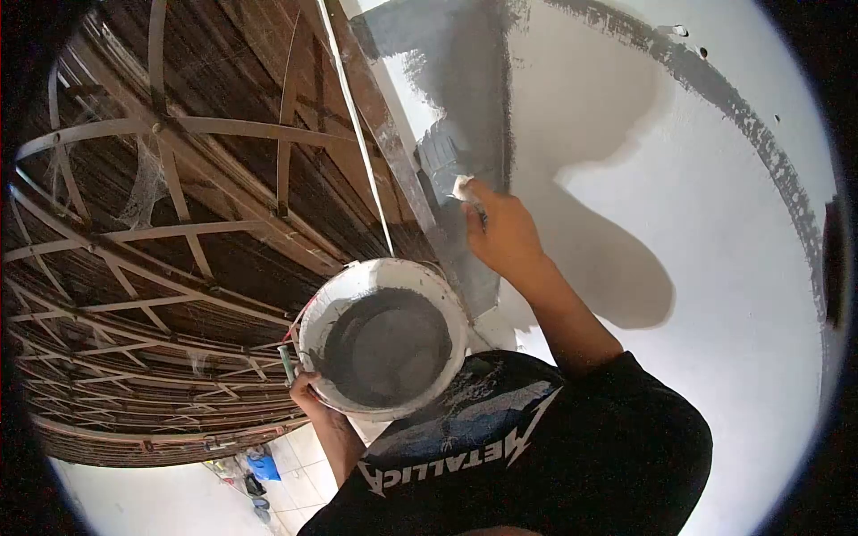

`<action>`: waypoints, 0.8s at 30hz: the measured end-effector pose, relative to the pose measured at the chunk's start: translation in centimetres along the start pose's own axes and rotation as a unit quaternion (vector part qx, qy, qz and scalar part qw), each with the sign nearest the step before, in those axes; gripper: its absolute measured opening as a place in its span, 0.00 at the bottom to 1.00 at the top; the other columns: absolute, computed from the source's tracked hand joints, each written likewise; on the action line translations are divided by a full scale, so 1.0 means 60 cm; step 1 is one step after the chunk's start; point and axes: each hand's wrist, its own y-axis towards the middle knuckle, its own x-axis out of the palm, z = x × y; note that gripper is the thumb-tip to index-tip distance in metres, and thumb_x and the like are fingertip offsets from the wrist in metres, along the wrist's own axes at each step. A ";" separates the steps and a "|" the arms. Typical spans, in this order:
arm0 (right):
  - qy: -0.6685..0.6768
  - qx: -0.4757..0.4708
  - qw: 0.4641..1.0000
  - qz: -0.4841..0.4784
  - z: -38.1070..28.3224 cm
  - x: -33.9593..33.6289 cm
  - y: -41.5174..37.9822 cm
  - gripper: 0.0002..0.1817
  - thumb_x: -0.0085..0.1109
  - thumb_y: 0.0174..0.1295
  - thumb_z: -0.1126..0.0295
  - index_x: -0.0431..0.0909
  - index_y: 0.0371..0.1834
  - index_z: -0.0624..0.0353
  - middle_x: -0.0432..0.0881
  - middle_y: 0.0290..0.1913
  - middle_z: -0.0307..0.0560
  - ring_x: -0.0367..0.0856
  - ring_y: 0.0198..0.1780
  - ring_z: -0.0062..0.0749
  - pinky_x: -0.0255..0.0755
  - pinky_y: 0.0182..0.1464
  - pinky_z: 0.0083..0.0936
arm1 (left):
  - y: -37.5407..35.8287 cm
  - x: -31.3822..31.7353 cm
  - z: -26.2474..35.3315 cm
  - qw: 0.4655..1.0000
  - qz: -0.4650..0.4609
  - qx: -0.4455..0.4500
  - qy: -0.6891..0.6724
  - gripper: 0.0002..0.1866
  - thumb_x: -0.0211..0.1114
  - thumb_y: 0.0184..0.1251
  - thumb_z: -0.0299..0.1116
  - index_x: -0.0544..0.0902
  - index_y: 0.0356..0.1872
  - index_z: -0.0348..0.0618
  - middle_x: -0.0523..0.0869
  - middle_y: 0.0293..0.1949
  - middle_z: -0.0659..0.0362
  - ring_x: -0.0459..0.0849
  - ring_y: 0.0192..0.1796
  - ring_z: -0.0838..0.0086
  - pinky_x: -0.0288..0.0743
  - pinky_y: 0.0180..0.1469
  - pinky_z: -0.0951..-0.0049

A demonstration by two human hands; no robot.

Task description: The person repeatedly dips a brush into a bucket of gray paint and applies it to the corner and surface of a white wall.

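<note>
My right hand [505, 228] is closed around a paintbrush [440, 156], its bristles coated in grey and appearing to press on the grey-painted strip [478, 89] of the wall. A patch of white still shows beside the bristles. At the lower left, my left hand [311, 396] grips the side of a white bucket [456, 313], close against my body. Dark grey paint [384, 348] fills much of the bucket, and the inner wall is smeared with it. The bucket's wire handle has a pale grip [286, 362] hanging beside my left fingers; some of those fingers are hidden.
A brown metal lattice [179, 228] with cobwebs takes up the left side. A thin white cable [357, 125] runs down beside the wall's edge. On the white wall [733, 223] is a curved grey band [706, 80]. Below, a blue item [264, 466] lies on the tiled floor [304, 478].
</note>
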 end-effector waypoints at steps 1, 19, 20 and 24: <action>-0.011 -0.008 1.000 -0.002 0.009 0.008 0.001 0.16 0.53 0.60 0.71 0.71 0.52 0.56 0.80 0.35 0.66 0.80 0.39 0.63 0.71 0.43 0.54 | 0.002 -0.002 0.000 1.000 -0.015 -0.003 -0.007 0.06 0.56 0.55 0.20 0.75 0.21 0.36 0.80 0.27 0.57 0.77 0.26 0.73 0.74 0.32 0.70; -0.025 0.006 1.000 -0.011 0.049 0.038 0.015 0.17 0.56 0.57 0.72 0.75 0.51 0.57 0.81 0.30 0.66 0.80 0.34 0.62 0.73 0.40 0.51 | 0.015 -0.034 -0.008 0.995 -0.015 -0.102 -0.013 0.17 0.55 0.46 0.29 0.78 0.38 0.32 0.81 0.38 0.52 0.79 0.41 0.63 0.74 0.47 0.66; -0.030 0.008 0.999 -0.018 0.043 0.033 0.015 0.17 0.57 0.56 0.73 0.76 0.51 0.59 0.81 0.32 0.66 0.80 0.34 0.62 0.73 0.40 0.48 | 0.012 -0.042 -0.010 0.996 0.004 -0.081 0.023 0.16 0.55 0.46 0.29 0.78 0.38 0.32 0.81 0.38 0.52 0.79 0.40 0.63 0.74 0.46 0.67; -0.034 0.034 0.998 -0.035 0.015 -0.018 -0.001 0.17 0.58 0.56 0.74 0.76 0.50 0.61 0.81 0.36 0.66 0.80 0.38 0.62 0.73 0.43 0.46 | -0.011 0.025 0.012 0.997 0.066 -0.038 0.014 0.06 0.55 0.48 0.27 0.77 0.22 0.34 0.81 0.28 0.53 0.81 0.30 0.67 0.76 0.34 0.69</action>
